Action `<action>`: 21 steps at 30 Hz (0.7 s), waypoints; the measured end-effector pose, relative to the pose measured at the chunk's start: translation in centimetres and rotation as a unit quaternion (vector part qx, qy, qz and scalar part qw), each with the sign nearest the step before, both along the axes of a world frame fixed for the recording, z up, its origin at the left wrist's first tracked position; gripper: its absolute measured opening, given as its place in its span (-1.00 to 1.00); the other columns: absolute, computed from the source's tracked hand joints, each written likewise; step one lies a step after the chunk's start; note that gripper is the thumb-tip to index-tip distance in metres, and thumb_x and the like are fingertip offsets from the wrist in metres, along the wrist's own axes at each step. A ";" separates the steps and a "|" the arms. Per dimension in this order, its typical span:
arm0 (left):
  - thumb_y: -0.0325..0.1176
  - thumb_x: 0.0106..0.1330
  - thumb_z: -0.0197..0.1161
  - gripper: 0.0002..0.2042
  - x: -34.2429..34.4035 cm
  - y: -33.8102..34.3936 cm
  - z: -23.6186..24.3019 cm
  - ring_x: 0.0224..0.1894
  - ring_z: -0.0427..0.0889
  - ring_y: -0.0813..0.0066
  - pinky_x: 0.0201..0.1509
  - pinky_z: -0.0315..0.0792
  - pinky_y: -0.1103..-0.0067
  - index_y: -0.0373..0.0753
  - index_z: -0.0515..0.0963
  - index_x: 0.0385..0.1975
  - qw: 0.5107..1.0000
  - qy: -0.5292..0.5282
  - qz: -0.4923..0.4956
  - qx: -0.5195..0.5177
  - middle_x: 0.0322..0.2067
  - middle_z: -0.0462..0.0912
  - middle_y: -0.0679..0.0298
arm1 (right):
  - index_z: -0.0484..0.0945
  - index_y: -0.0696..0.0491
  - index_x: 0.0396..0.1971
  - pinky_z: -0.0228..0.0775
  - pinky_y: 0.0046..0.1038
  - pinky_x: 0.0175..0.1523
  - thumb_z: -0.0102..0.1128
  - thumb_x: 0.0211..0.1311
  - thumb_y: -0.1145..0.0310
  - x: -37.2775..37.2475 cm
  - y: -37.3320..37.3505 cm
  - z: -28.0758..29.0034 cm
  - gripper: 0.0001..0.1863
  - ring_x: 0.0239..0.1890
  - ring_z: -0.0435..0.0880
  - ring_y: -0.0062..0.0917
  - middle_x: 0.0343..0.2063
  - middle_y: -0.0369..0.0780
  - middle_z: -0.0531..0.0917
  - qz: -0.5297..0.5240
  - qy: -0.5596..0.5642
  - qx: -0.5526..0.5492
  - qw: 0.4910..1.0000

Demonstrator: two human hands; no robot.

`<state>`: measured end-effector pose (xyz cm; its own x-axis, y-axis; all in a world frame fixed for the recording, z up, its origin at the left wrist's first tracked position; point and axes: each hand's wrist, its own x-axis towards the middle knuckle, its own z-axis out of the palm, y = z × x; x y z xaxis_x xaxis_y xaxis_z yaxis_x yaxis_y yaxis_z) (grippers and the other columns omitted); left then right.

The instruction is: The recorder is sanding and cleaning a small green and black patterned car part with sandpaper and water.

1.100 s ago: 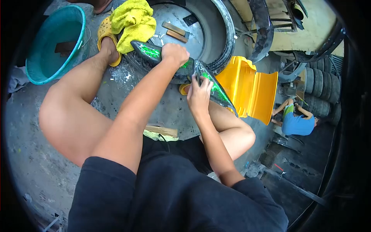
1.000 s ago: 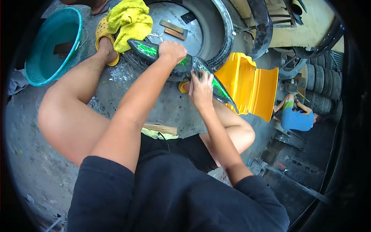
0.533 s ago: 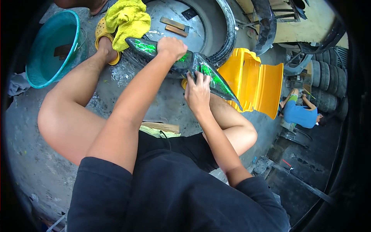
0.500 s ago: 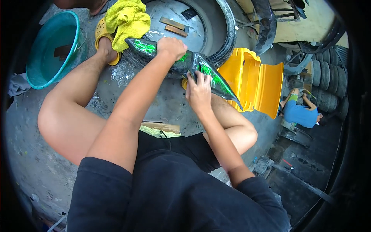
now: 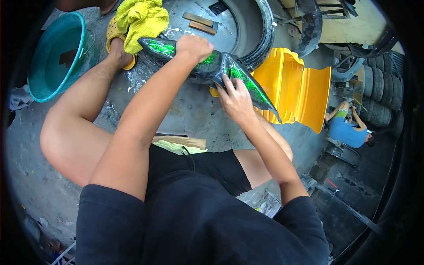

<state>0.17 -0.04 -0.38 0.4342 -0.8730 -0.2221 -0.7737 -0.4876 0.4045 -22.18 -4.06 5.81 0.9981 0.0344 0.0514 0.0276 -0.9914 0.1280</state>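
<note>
A dark, glossy curved panel with green patterns (image 5: pixel 251 88) lies across a tire (image 5: pixel 260 48). My left hand (image 5: pixel 192 47) is closed on the upper middle of the panel. My right hand (image 5: pixel 235 98), fingers bent, presses a small dark flat piece against the panel's right section; that piece is mostly hidden under the fingers. A crumpled yellow towel (image 5: pixel 139 20) lies at the panel's left end. Two small blocks (image 5: pixel 199 24) rest on the grey disc inside the tire.
A teal bucket (image 5: pixel 55 53) stands at the left. Yellow plastic panels (image 5: pixel 309 97) lie at the right. Beyond them a person in blue (image 5: pixel 346 130) crouches near stacked tires (image 5: pixel 377 84). Dark curved parts (image 5: pixel 304 26) are at the upper right. Cardboard (image 5: pixel 190 141) lies under my legs.
My right hand has shifted slightly along the panel, rightward since half a second ago, and its forearm swung right. The view has shifted; my left hand still grips the panel.
</note>
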 end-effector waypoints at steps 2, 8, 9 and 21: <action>-0.02 0.39 -0.28 -0.46 -0.2 0.0 0.0 -0.11 0.67 0.11 0.02 0.50 0.26 -0.28 0.64 -0.20 1.000 -0.009 0.007 -0.003 -0.18 0.68 0.02 | 0.64 0.10 -0.17 0.47 -0.37 -0.09 0.27 -0.13 0.45 -0.6 -0.1 0.1 -0.61 -0.18 0.48 -0.27 0.00 -0.08 0.51 0.002 -0.020 0.005 1.000; -0.02 0.39 -0.27 -0.46 -0.1 0.3 1.0 -0.07 0.66 0.10 0.05 0.49 0.26 -0.27 0.64 -0.19 1.000 0.007 0.006 0.013 -0.17 0.68 0.01 | 0.63 0.14 -0.30 0.47 -0.40 -0.07 0.13 -0.08 0.43 0.0 0.4 -0.5 -0.72 -0.20 0.51 -0.29 -0.07 -0.05 0.53 0.021 -0.022 0.010 0.999; -0.02 0.39 -0.27 -0.46 -0.1 0.5 1.0 -0.07 0.65 0.10 0.06 0.48 0.25 -0.28 0.64 -0.18 1.000 0.009 0.003 0.022 -0.17 0.68 0.01 | 0.64 0.14 -0.28 0.47 -0.39 -0.06 0.14 -0.09 0.42 -1.2 0.0 -0.4 -0.70 -0.19 0.51 -0.28 -0.06 -0.04 0.53 0.026 -0.023 0.017 0.999; 0.04 0.41 -0.28 -0.43 -0.2 0.2 1.0 -0.08 0.65 0.02 0.06 0.47 0.23 -0.29 0.62 -0.16 1.000 -0.007 -0.005 0.027 -0.15 0.66 -0.06 | 0.64 0.08 -0.31 0.46 -0.33 -0.05 0.14 -0.05 0.44 -3.6 0.7 -0.7 -0.76 -0.16 0.48 -0.30 0.00 -0.11 0.50 -0.044 -0.046 0.046 0.997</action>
